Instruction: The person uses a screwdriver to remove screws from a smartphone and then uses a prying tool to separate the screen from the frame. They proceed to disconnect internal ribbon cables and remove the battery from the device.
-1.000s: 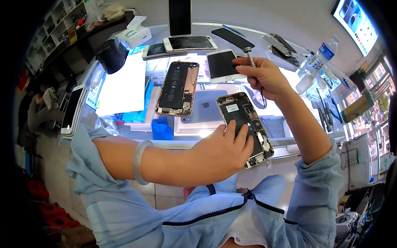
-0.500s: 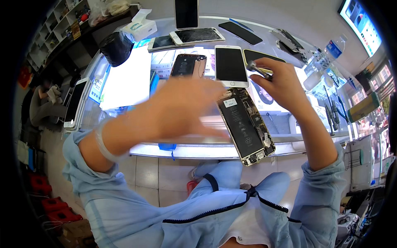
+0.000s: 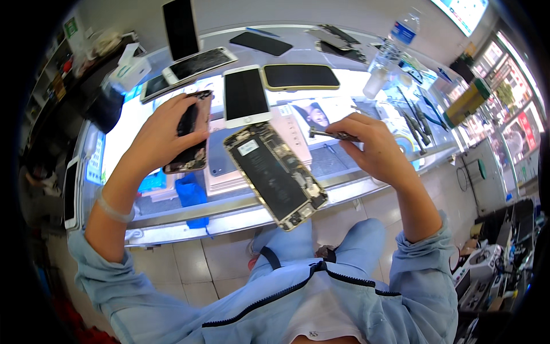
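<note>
My left hand (image 3: pixel 160 132) is closed around the sides of a rose-gold phone housing (image 3: pixel 201 117), which it tilts on edge; my fingers hide part of its dark inside. My right hand (image 3: pixel 375 146) grips a slim metal screwdriver (image 3: pixel 332 135), its end pointing left. Between my hands lies an opened phone (image 3: pixel 269 178) with its black battery and boards bare, slanting out over the table's front edge. Touching its upper end is a white-framed phone screen (image 3: pixel 246 94), face up.
A yellow-edged phone (image 3: pixel 301 76) and a black slab (image 3: pixel 260 43) lie farther back. Cracked white phone (image 3: pixel 200 64) is at the back left. A water bottle (image 3: pixel 395 43), pliers (image 3: pixel 433 112) and tweezers occupy the right. Boxes lie under the glass counter (image 3: pixel 344 198).
My left hand has moved from over the middle to the rose-gold housing and taken hold of it, tilting it up. The view has swung right. My right hand keeps the screwdriver.
</note>
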Demonstrator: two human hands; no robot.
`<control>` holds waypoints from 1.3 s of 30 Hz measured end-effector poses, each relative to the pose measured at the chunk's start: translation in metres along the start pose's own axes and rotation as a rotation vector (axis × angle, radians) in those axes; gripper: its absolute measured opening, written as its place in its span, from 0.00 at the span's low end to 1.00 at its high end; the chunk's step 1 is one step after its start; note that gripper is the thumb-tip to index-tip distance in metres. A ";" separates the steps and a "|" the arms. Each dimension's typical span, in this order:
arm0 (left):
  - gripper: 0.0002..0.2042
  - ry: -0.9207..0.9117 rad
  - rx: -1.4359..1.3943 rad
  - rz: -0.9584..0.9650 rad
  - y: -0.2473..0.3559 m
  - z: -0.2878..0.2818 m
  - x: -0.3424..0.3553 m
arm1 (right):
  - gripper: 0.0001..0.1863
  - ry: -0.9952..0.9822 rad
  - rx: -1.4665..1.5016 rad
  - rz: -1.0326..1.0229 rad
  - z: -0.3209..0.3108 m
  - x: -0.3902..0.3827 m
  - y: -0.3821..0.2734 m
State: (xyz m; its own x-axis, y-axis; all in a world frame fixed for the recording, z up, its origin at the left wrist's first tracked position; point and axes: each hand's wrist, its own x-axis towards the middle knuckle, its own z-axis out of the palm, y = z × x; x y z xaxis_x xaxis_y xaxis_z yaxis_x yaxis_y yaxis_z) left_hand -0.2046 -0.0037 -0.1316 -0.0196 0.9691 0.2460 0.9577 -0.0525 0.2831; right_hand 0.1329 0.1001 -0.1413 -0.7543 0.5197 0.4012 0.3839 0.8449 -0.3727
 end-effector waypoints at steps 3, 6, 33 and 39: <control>0.30 -0.004 -0.054 -0.009 -0.008 0.002 0.001 | 0.12 0.069 -0.031 -0.079 0.005 -0.004 0.007; 0.29 -0.055 -0.070 -0.019 -0.006 -0.001 0.002 | 0.12 0.098 -0.067 -0.046 0.004 -0.010 0.011; 0.39 -0.070 -0.113 0.314 0.039 0.004 -0.020 | 0.12 0.335 -0.054 -0.621 0.042 -0.049 -0.045; 0.35 -0.131 -0.129 0.422 0.072 0.008 -0.018 | 0.11 0.389 0.090 -0.590 0.017 -0.042 -0.045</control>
State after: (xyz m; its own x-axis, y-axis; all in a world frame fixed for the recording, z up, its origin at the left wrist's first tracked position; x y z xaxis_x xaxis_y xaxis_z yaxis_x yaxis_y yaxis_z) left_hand -0.1329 -0.0233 -0.1233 0.4093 0.8781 0.2476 0.8300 -0.4711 0.2985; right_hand 0.1384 0.0387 -0.1553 -0.5716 0.0011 0.8205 -0.0877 0.9942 -0.0624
